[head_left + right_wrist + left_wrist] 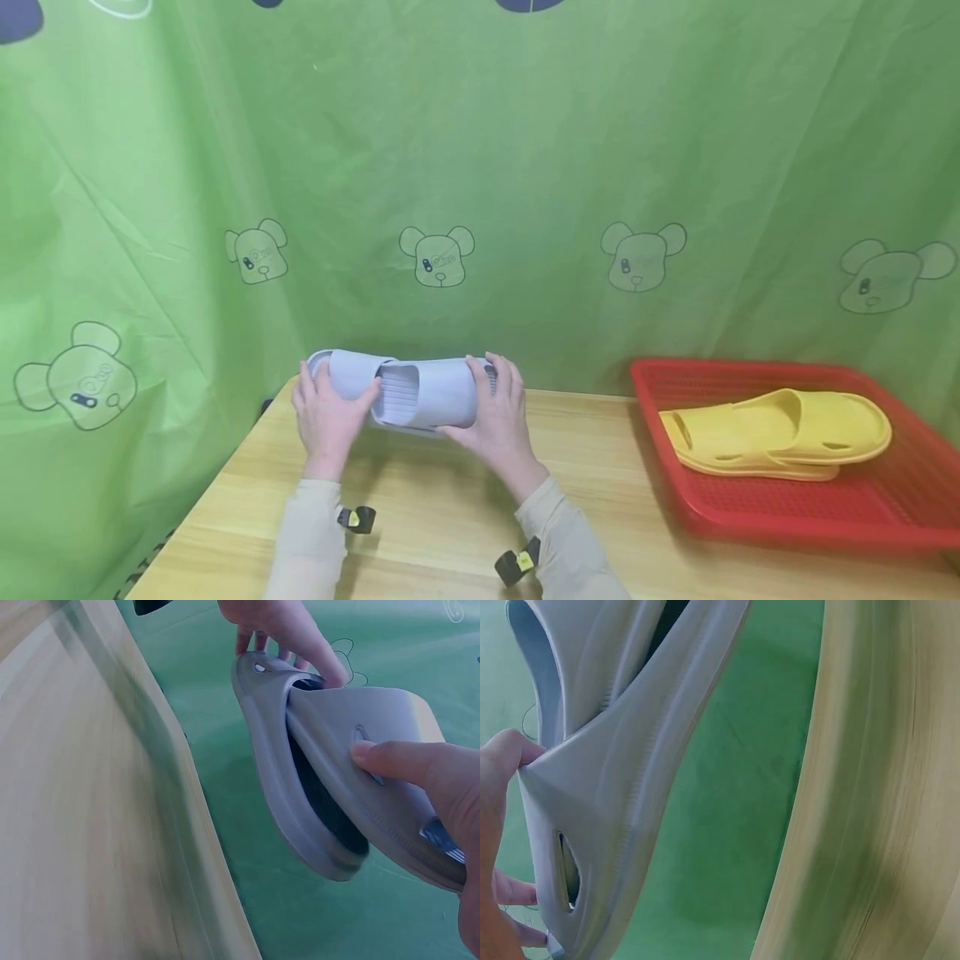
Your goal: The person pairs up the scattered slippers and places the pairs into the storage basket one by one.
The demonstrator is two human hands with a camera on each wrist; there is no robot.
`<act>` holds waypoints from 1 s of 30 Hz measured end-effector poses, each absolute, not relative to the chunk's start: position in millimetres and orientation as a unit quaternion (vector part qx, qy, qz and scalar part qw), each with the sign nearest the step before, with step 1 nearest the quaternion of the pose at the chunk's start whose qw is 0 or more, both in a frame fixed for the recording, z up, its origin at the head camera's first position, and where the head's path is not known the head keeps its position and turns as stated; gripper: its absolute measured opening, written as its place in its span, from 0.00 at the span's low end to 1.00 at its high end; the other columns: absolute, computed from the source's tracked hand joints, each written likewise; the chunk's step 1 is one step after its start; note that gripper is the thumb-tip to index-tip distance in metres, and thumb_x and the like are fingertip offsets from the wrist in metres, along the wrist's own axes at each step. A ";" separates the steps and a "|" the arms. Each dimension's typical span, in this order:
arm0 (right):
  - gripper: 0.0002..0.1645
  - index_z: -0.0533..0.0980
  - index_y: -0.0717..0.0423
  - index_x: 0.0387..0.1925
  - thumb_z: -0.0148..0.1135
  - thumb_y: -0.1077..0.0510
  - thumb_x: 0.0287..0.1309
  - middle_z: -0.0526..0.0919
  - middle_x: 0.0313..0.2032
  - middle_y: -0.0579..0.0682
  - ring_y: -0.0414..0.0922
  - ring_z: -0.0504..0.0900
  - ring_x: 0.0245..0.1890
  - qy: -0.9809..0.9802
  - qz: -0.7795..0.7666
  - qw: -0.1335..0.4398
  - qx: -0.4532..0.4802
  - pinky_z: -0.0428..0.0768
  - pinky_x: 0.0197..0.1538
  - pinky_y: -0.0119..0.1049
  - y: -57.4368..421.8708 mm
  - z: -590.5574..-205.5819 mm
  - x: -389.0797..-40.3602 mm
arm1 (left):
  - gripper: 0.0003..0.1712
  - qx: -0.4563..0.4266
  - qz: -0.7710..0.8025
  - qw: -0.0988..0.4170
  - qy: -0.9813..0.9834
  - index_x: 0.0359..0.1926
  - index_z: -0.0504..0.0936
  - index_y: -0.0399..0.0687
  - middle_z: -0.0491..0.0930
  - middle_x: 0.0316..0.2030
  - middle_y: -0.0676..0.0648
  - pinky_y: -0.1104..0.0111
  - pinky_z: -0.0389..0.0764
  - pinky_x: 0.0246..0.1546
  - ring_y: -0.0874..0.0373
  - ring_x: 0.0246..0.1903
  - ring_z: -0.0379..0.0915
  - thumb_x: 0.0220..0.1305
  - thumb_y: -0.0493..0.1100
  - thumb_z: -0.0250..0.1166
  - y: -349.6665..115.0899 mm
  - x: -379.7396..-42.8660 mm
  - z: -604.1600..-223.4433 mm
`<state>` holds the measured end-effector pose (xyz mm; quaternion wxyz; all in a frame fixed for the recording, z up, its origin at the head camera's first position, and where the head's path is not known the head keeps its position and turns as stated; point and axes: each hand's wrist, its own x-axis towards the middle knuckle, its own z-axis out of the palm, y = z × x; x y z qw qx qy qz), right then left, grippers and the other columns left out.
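Two pale grey-blue slippers are fitted together, toes outward at opposite ends, above the wooden table in the head view. My left hand [330,421] grips the left slipper [354,372] near its toe, thumb on the edge of its strap. My right hand [501,421] holds the right slipper [447,392] around its toe end. In the right wrist view the right thumb presses the side of the strap, by a slot in the right slipper [394,712]. A dark gap runs between the pair there. The left wrist view shows the left slipper [607,772] close up.
At the right of the wooden table [585,467] stands a red plastic basket [750,512]. A yellow pair of slippers [765,429] lies in it, fitted together. Behind the table hangs a green curtain [525,167] with printed bear heads.
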<state>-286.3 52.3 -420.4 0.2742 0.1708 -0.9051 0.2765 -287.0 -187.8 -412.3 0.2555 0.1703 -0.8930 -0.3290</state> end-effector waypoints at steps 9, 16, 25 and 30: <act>0.76 0.52 0.38 0.75 0.86 0.45 0.21 0.56 0.71 0.60 0.61 0.53 0.71 -0.915 0.219 0.254 0.223 0.63 0.70 0.60 57.7 -421.6 -288.4 | 0.60 0.184 -0.328 0.202 -0.904 0.72 0.58 0.40 0.41 0.77 0.35 0.32 0.61 0.62 0.32 0.73 0.42 0.48 0.72 0.67 -194.0 -286.6 -409.8; 0.73 0.55 0.41 0.74 0.84 0.42 0.23 0.62 0.67 0.61 0.61 0.59 0.69 -0.904 0.187 0.291 0.251 0.62 0.71 0.58 60.5 -423.6 -290.6 | 0.60 0.183 -0.323 0.195 -0.908 0.71 0.59 0.39 0.42 0.76 0.34 0.32 0.61 0.62 0.31 0.72 0.44 0.49 0.72 0.67 -196.4 -285.4 -409.4; 0.68 0.60 0.45 0.72 0.82 0.39 0.24 0.67 0.62 0.61 0.57 0.65 0.65 -0.891 0.170 0.318 0.276 0.59 0.73 0.55 63.8 -423.4 -292.6 | 0.59 0.177 -0.321 0.192 -0.910 0.70 0.59 0.37 0.42 0.76 0.32 0.32 0.62 0.62 0.31 0.72 0.44 0.49 0.71 0.67 -194.9 -283.3 -407.4; 0.67 0.61 0.45 0.71 0.82 0.38 0.24 0.68 0.61 0.61 0.56 0.66 0.64 -0.889 0.171 0.320 0.280 0.62 0.72 0.53 63.7 -424.2 -292.6 | 0.59 0.178 -0.319 0.191 -0.911 0.70 0.59 0.36 0.42 0.76 0.32 0.33 0.62 0.62 0.30 0.71 0.45 0.49 0.71 0.66 -194.7 -283.0 -408.6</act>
